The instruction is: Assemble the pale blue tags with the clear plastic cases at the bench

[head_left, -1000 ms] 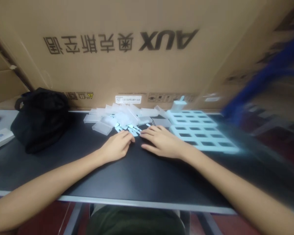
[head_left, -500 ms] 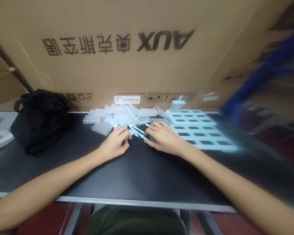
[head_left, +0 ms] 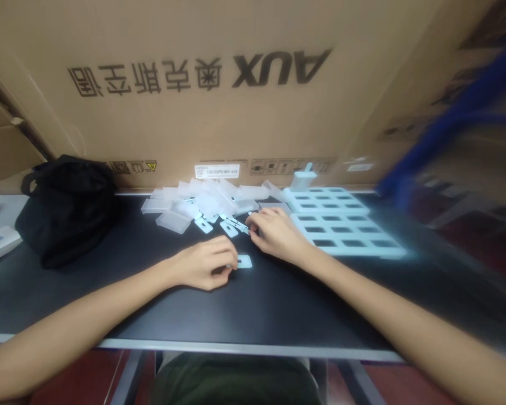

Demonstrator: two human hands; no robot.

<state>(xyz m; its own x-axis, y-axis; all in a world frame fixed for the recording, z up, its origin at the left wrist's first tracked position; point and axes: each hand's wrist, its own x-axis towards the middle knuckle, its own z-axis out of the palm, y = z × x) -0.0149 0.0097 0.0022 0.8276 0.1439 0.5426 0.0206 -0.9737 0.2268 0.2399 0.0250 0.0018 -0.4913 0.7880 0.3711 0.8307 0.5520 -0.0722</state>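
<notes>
My left hand (head_left: 208, 261) is closed in a pinch on a light blue popsicle-mould lid (head_left: 245, 261), held low over the table; its flat end with a slot shows past my fingertips. My right hand (head_left: 276, 230) is curled at the right edge of the pile, its fingertips at the ends of several light blue sticks (head_left: 236, 224). What lies inside its fingers is hidden. Between and beyond my hands lie loose blue lids (head_left: 228, 228) and a heap of clear plastic mould sleeves (head_left: 174, 221).
Right of the pile stand pale blue trays (head_left: 335, 243) with rectangular openings; one assembled mould (head_left: 303, 179) sits upright at their back left corner. A black bag (head_left: 67, 211) lies at left. A large cardboard box (head_left: 253, 124) walls off the back of the dark table (head_left: 278, 309).
My left hand has drawn back from the pile toward me, bringing a blue lid with it. My right hand stays by the sticks, its fingers a little more curled.
</notes>
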